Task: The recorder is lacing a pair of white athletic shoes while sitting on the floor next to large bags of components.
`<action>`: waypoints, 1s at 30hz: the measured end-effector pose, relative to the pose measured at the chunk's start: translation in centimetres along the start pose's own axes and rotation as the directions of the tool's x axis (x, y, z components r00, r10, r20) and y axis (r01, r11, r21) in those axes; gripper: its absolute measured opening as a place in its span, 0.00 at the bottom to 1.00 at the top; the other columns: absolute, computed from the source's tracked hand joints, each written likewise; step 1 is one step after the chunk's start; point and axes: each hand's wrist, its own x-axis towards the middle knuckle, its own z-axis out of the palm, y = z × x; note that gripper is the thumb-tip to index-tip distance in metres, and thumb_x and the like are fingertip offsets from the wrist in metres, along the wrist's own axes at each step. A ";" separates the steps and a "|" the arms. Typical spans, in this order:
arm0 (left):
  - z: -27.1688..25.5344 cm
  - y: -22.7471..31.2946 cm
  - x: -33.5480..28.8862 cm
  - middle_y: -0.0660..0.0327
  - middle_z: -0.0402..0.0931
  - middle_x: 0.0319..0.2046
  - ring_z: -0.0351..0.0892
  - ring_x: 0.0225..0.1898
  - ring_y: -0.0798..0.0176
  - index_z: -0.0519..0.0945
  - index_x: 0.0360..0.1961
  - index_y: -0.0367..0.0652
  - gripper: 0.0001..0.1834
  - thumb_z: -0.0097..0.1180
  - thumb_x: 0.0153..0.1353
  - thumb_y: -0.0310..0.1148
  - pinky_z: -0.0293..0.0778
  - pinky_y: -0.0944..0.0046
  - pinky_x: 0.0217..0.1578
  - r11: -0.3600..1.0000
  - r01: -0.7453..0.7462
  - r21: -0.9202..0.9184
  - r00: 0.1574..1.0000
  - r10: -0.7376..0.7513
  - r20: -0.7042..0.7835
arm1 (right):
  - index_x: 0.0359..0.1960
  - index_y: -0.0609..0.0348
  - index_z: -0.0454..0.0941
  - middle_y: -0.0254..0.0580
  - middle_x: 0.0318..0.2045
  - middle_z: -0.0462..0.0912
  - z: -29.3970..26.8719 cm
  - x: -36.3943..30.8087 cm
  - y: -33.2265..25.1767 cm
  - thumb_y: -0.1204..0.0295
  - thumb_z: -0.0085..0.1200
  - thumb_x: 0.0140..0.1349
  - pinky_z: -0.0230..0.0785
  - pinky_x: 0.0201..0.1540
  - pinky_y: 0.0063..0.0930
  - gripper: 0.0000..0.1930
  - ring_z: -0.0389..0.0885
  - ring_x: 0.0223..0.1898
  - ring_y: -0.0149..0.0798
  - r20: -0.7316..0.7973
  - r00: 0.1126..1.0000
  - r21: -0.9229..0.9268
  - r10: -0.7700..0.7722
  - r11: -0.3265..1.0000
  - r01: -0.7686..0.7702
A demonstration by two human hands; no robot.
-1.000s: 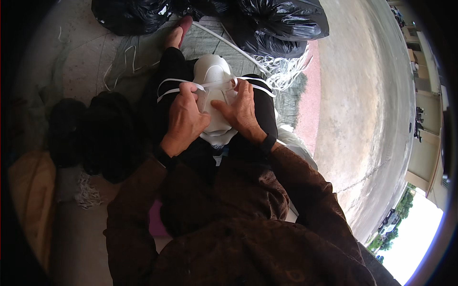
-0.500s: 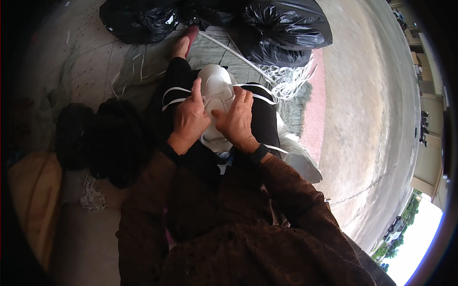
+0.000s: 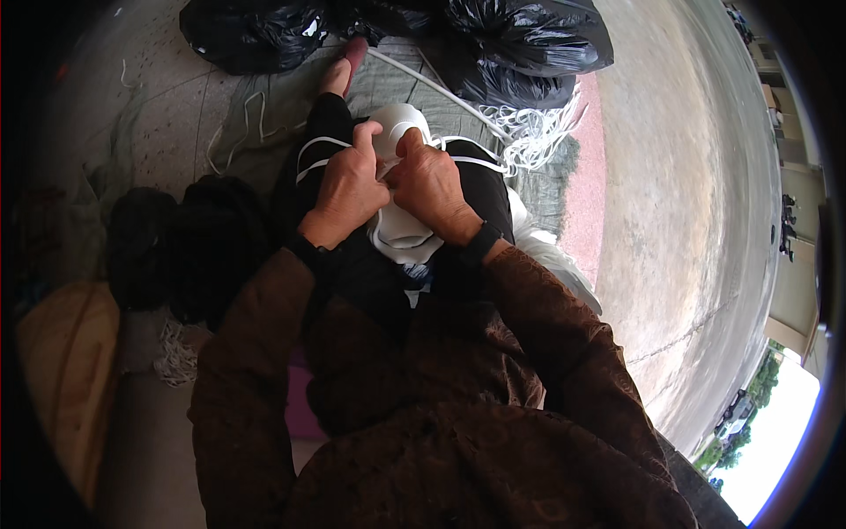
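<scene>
A white shoe (image 3: 407, 231) lies across my lap, its rounded toe (image 3: 397, 115) pointing away from me. White laces (image 3: 476, 152) loop out from both its sides over my black trousers. My left hand (image 3: 346, 187) grips the shoe's left edge, thumb inward and index finger bent near the toe. On the other side my right hand (image 3: 430, 182) is closed, its curled fingers and thumb pressed against the middle of the shoe. The two hands almost meet. They cover the lacing area, so the exact spot each pinches is hidden.
Black plastic bags (image 3: 520, 44) stand beyond my feet. A heap of white laces (image 3: 539, 132) lies on the green ground sheet at right, near a pale pole (image 3: 432, 84). White shoe parts (image 3: 551, 256) rest beside my right thigh. Dark bags (image 3: 216, 247) and a wooden board (image 3: 70, 353) are at left.
My right hand has moved up toward the toe and curled its fingers in. My left index finger has bent from straight. The shoe has shifted slightly away from me.
</scene>
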 end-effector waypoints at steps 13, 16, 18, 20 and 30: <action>0.1 0.1 -1.7 0.52 0.84 0.30 0.84 0.35 0.54 0.70 0.47 0.32 0.30 0.62 0.38 0.18 0.76 0.59 0.41 0.927 0.118 -0.357 0.988 -0.146 -0.051 | 0.44 0.63 0.67 0.56 0.26 0.81 1.3 -2.3 0.3 0.76 0.63 0.50 0.75 0.34 0.46 0.21 0.83 0.33 0.56 -0.147 0.988 -0.060 -0.053 0.997 0.044; 0.0 -0.5 -0.9 0.53 0.84 0.29 0.84 0.36 0.55 0.70 0.49 0.32 0.30 0.61 0.39 0.18 0.76 0.58 0.41 0.955 0.092 -0.283 0.993 -0.108 -0.040 | 0.44 0.67 0.67 0.57 0.26 0.81 0.9 -1.9 0.2 0.75 0.62 0.50 0.75 0.33 0.46 0.21 0.82 0.32 0.57 -0.125 0.984 -0.116 -0.131 0.986 0.117; 0.4 -0.6 -0.2 0.52 0.82 0.27 0.83 0.33 0.50 0.70 0.46 0.28 0.28 0.59 0.38 0.18 0.76 0.56 0.42 0.913 0.221 -0.343 0.972 -0.235 0.003 | 0.43 0.69 0.67 0.57 0.26 0.81 1.4 -1.0 -0.2 0.75 0.62 0.50 0.75 0.33 0.45 0.21 0.82 0.32 0.57 -0.096 0.972 -0.244 -0.214 0.952 0.185; 1.0 -0.5 -0.2 0.52 0.82 0.27 0.83 0.33 0.50 0.70 0.47 0.28 0.28 0.58 0.39 0.18 0.76 0.55 0.42 0.915 0.183 -0.361 0.976 -0.213 -0.045 | 0.42 0.74 0.67 0.57 0.27 0.81 1.3 -0.2 -0.1 0.75 0.61 0.49 0.76 0.33 0.43 0.21 0.81 0.31 0.58 -0.014 0.952 -0.389 -0.307 0.879 0.277; 0.4 3.4 -6.6 0.58 0.75 0.30 0.78 0.40 0.54 0.78 0.32 0.38 0.04 0.60 0.57 0.25 0.73 0.53 0.44 0.818 -0.520 -0.245 0.832 0.550 0.073 | 0.39 0.62 0.69 0.49 0.24 0.78 -10.1 -11.9 -3.2 0.80 0.65 0.51 0.72 0.31 0.40 0.18 0.81 0.27 0.49 0.110 0.991 0.282 0.073 0.954 -0.102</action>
